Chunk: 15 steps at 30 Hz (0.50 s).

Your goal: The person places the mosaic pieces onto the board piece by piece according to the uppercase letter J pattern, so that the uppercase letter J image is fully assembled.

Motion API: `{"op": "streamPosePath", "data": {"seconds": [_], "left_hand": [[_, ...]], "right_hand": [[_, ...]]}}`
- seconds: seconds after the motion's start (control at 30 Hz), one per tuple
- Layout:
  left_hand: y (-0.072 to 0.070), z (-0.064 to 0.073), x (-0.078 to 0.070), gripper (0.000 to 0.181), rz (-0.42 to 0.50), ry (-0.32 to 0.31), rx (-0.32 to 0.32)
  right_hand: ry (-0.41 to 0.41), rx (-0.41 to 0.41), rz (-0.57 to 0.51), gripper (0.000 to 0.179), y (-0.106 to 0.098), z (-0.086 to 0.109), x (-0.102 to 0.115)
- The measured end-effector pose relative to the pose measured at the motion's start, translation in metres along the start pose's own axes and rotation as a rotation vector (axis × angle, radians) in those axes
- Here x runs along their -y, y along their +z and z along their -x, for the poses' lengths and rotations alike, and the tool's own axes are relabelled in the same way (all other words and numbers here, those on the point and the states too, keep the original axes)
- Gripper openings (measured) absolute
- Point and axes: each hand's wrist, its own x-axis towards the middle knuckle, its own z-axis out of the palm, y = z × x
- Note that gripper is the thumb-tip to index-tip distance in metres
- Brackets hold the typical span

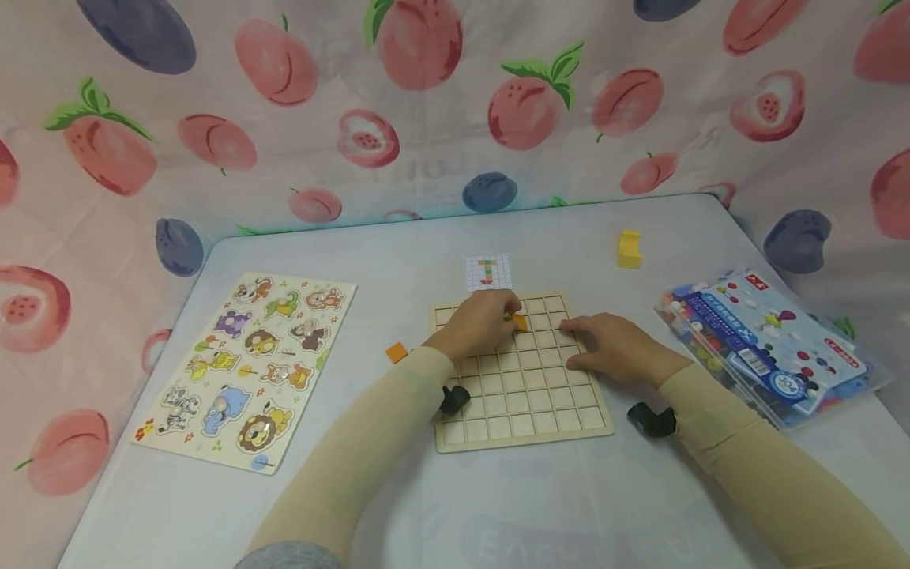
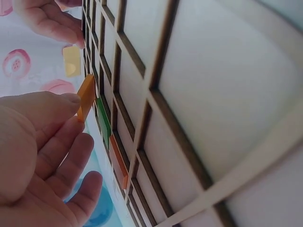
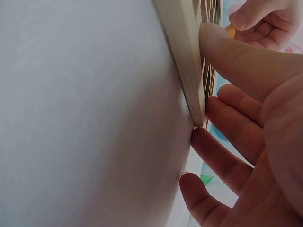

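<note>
My left hand pinches a small orange square tile between thumb and index finger, tilted on edge at the surface of a wooden grid board. Beside that tile, a green tile and a red-orange tile lie in the grid's cells, as the left wrist view shows. At the board's right edge rests my right hand, fingers spread. Its thumb lies over the wooden frame, with the other fingertips along the edge. A small card printed with a coloured square pattern lies just behind the board.
A loose orange tile lies left of the board. Farther left is an animal puzzle board. A yellow block stands at the back right, and a clear plastic box with a printed label lies on the right.
</note>
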Motion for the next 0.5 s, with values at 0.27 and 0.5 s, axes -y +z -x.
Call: {"op": "streamPosePath", "data": {"seconds": [0.27, 0.5], "left_hand": [[0.0009, -0.0014, 0.0005, 0.028, 0.002, 0.000, -0.003], [0.0018, -0.0028, 0.0002, 0.029, -0.009, -0.004, 0.008]], "right_hand": [[-0.003, -0.003, 0.009, 0.063, -0.0007, 0.0004, 0.0004], [0.003, 0.001, 0.010, 0.063, -0.0009, 0.0003, 0.0004]]}}
